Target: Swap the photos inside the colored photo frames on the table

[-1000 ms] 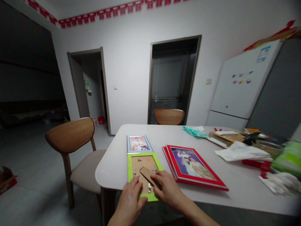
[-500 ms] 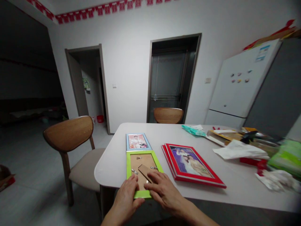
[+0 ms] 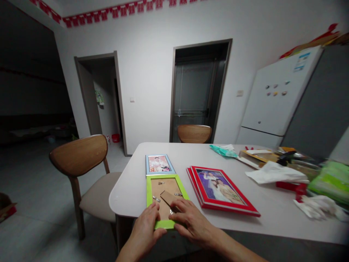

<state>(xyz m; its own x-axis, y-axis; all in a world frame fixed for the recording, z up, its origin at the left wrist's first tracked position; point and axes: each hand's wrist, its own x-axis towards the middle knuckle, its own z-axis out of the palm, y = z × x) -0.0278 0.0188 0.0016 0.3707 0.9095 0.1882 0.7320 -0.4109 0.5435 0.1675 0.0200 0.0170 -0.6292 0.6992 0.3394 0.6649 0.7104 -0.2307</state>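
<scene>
A lime-green picture frame (image 3: pixel 149 194) lies face down at the near table edge, its brown backing board (image 3: pixel 163 187) and stand leg (image 3: pixel 168 198) showing. Small metal clips sit round the board. My left hand (image 3: pixel 145 222) grips the frame's lower left corner, thumb at the bottom edge. My right hand (image 3: pixel 191 220) is closed at the lower right, fingers bent by the bottom clip (image 3: pixel 171 211) and over the end of the stand leg; the thumb is at the frame's edge. Touching the green frame's far side is a light-blue frame (image 3: pixel 147 165) with a photo facing up.
Red picture frames (image 3: pixel 240 211) lie stacked to the right, a photo on top. Farther right are a teal wrapper (image 3: pixel 222 150), white paper (image 3: pixel 275 173), crumpled tissue (image 3: pixel 317 207) and a green bag (image 3: pixel 331 182). A wooden chair (image 3: pixel 79 154) stands left, another chair (image 3: pixel 195 134) behind the table.
My right hand's fingers have shifted slightly to the right, so the bottom clip shows more. My left hand and the frames stay nearly in place; the view has turned a little.
</scene>
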